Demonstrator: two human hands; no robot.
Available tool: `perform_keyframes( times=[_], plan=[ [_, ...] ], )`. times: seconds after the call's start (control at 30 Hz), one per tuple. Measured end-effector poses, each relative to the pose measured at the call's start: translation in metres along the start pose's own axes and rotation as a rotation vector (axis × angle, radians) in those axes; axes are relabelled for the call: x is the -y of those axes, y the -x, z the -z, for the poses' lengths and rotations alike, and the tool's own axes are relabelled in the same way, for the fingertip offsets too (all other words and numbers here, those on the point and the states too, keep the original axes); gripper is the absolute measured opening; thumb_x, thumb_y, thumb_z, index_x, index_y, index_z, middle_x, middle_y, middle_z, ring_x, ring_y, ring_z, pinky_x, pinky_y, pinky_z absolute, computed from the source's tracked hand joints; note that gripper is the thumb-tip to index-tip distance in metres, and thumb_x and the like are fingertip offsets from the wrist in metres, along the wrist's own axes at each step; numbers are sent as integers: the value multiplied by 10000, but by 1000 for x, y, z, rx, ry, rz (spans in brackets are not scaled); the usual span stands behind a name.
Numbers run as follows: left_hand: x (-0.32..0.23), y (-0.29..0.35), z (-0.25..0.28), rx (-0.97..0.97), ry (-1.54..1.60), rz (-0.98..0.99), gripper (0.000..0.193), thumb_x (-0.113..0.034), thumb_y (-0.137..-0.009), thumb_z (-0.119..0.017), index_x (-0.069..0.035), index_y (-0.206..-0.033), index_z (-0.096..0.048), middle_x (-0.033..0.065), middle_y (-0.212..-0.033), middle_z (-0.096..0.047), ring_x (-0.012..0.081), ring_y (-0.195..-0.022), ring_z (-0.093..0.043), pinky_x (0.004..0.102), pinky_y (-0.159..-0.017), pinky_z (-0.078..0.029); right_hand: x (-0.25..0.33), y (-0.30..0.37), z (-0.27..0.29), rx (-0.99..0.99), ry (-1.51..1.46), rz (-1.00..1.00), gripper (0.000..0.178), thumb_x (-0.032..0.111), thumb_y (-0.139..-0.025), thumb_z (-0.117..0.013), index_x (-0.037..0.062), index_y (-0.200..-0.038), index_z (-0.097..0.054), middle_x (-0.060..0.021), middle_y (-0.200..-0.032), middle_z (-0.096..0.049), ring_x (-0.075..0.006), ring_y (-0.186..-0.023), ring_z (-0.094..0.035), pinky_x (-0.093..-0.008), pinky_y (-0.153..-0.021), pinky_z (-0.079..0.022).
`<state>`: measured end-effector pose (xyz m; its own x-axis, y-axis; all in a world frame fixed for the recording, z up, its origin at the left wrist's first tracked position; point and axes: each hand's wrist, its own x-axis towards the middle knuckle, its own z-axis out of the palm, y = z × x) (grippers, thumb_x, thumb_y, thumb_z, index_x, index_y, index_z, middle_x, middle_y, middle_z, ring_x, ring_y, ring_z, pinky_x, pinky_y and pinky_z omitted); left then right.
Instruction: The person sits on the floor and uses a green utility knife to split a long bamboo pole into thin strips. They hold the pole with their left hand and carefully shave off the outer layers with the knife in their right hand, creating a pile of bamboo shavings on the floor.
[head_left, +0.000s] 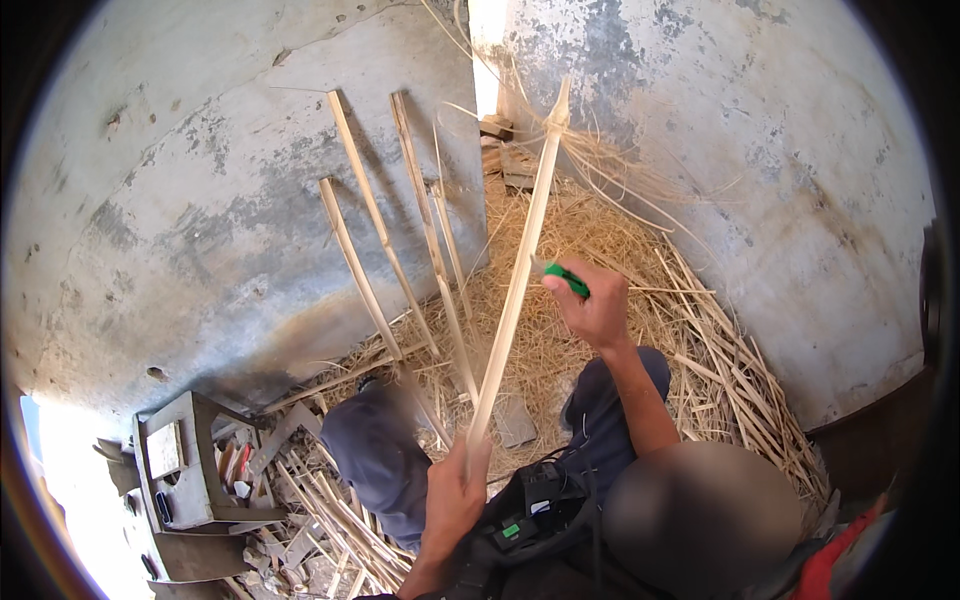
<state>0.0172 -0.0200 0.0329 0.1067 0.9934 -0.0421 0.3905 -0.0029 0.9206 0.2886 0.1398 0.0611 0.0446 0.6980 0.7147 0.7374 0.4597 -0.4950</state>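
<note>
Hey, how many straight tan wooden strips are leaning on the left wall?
4 visible: the leftmost straight tan wooden strip, a second strip right of it, a third strip right of that, and a thinner fourth strip furthest right. Others may be hidden.

- A head-worn fisheye camera, left of a pair, looks down and forward over the wearer's knees [375, 455] toward two weathered walls [250, 210].
- Left hand [457, 497] and right hand [598, 305] lie near the lens; the walls stand farther off.
</note>
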Motion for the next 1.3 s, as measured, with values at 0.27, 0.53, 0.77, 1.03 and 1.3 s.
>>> perform_keyframes(
  times=[0.27, 0.53, 0.77, 1.03, 1.3],
  plan=[
    [20, 13, 7, 73, -41, 23, 288, -243, -1084, -618, 2, -1224, -677, 221, -674, -602, 341, -550, -601, 414, -575, -460, -28, -14, -4, 12, 116, -86, 369, 466, -1010, -720, 107, -1014, -804, -48, -671, -673, -193, -540, -610, -342, -534, -457],
    [23, 25, 10, 147, -25, 110, 297, -260, -1083, -619, 8, -1193, -682, 234, -687, -598, 326, -574, -600, 412, -597, -468, -59, -31, -1, -186, 150, -264, 453, 531, -1022, -679, 98, -1061, -805, -79, -681, -678, -224, -593, -654, -380, -568, -485],
    [33, 16, 15, 91, -17, 69, 285, -262, -1073, -637, 21, -1040, -659, 239, -682, -595, 348, -559, -572, 411, -586, -465, -51, -14, -3, 105, 69, -340, 476, 499, -1068, -611, 59, -1106, -789, -46, -661, -632, -158, -573, -553, -364, -556, -428],
    [31, -7, 14, 55, -50, -51, 295, -269, -1051, -671, 24, -1029, -639, 247, -677, -585, 433, -575, -543, 430, -572, -463, 0, 19, -8, 247, -828, -576, 345, 321, -1067, -664, 24, -1232, -723, -41, -878, -744, -93, -686, -589, -286, -649, -464],
    [44, -17, 11, 196, 110, 12, 297, -271, -1063, -665, 18, -1037, -601, 169, -693, -608, 281, -536, -545, 383, -546, -447, 16, 17, -10, 185, -865, -564, 270, 133, -1000, -751, -31, -1200, -673, -104, -986, -781, -181, -924, -770, -316, -848, -584]
  ],
)
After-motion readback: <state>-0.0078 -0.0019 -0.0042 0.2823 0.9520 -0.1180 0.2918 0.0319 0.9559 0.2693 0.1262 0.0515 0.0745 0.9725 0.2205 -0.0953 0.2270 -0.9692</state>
